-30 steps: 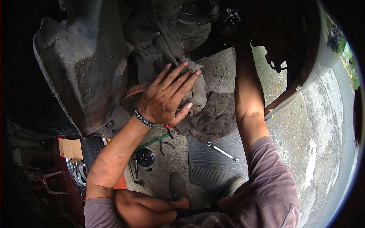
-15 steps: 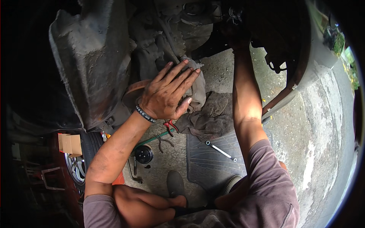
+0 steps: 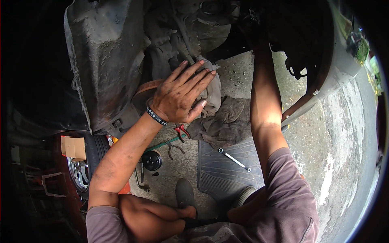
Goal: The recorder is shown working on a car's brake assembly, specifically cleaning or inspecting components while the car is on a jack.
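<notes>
My left hand (image 3: pixel 180 91) lies with fingers stretched out on the dusty brake caliper (image 3: pixel 210 97), beside a rust-edged brake disc (image 3: pixel 144 91). My right arm reaches up into the dark underside of the car at upper right; my right hand (image 3: pixel 253 36) is in deep shadow there, near a small shiny part (image 3: pixel 252 16), and its fingers cannot be made out. A crumpled dark rag (image 3: pixel 227 123) lies below the caliper.
A torn wheel-well liner (image 3: pixel 101 56) is at left, a body edge (image 3: pixel 308 101) at right. Below lie red pliers (image 3: pixel 182 133), dark pliers (image 3: pixel 175 150), a wrench (image 3: pixel 234 160), a rubber mat (image 3: pixel 219 180), a black round part (image 3: pixel 152 160), a wheel (image 3: pixel 87 170) and a cardboard box (image 3: pixel 73 148).
My left hand stays spread on the caliper and my right arm stays reached up. The view has shifted slightly, with the liner appearing a little further right.
</notes>
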Available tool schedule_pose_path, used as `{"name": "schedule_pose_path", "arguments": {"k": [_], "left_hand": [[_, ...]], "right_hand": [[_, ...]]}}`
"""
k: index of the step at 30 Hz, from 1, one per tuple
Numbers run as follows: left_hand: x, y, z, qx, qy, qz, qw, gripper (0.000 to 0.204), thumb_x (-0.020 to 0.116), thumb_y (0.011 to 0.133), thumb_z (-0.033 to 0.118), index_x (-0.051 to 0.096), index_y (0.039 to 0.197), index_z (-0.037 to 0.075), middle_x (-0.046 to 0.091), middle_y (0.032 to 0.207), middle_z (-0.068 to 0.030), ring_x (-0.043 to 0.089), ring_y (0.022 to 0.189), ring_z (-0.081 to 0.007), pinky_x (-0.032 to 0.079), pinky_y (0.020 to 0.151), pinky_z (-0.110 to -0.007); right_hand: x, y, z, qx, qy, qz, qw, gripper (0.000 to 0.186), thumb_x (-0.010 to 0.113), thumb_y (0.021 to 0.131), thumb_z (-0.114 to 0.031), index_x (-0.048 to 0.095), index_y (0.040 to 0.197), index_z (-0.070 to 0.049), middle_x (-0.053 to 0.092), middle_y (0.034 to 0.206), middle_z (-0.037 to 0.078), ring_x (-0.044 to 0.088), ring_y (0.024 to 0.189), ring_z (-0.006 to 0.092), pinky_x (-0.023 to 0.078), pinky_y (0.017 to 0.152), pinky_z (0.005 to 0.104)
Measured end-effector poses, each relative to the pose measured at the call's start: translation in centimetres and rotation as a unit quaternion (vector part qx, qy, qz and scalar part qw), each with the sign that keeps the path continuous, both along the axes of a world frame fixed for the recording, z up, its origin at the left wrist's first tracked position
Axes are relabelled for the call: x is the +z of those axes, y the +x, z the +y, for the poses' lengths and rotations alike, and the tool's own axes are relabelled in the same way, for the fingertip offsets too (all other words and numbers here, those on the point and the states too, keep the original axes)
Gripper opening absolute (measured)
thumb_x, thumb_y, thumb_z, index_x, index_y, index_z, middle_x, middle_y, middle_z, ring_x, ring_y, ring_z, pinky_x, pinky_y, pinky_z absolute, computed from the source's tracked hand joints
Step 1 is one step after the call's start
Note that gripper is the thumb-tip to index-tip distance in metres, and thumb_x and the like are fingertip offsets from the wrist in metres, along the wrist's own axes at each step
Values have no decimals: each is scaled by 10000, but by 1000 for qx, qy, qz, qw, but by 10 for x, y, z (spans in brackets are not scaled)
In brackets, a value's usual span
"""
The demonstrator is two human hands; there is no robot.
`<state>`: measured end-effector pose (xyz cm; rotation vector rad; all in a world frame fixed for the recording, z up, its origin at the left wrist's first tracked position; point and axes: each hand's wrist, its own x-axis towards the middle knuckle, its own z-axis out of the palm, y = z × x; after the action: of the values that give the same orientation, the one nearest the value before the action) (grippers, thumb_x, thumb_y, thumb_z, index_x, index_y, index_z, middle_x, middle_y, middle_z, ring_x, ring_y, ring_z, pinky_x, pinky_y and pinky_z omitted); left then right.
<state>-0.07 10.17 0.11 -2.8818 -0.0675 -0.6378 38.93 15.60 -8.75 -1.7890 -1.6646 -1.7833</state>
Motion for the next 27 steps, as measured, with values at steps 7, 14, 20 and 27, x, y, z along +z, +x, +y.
{"name": "schedule_pose_path", "arguments": {"k": [7,14,20,27], "left_hand": [[-4,-6,5,5,-7,16,1000,688,608,784,301,468,1408,45,561,1341,-143,405,1368,-294,294,1138,-492],[5,0,0,-17,-10,9,1000,716,648,734,258,478,1391,28,547,1362,-120,433,1342,-305,302,1132,-492],[-6,-5,4,-44,-18,-29,998,658,629,772,205,481,1398,65,548,1363,-118,436,1341,-287,307,1130,-495],[-23,-23,-10,-206,-92,-142,964,319,584,850,114,672,1140,13,689,1062,-147,609,1082,-314,471,926,-426]], "right_hand": [[-20,-23,15,-586,-49,-718,372,398,418,981,-382,571,1145,-54,620,1003,117,601,966,288,490,818,450],[-6,-81,-52,-401,-59,-908,-106,384,407,976,-340,567,1036,4,621,845,156,627,766,277,506,644,381],[-40,-126,-152,-2,336,-816,-471,299,423,934,-174,650,836,-5,625,834,107,616,698,232,500,588,364],[-14,-194,-270,107,593,-395,-694,296,503,852,-231,684,928,-10,679,1016,192,657,986,320,486,926,396]]}}
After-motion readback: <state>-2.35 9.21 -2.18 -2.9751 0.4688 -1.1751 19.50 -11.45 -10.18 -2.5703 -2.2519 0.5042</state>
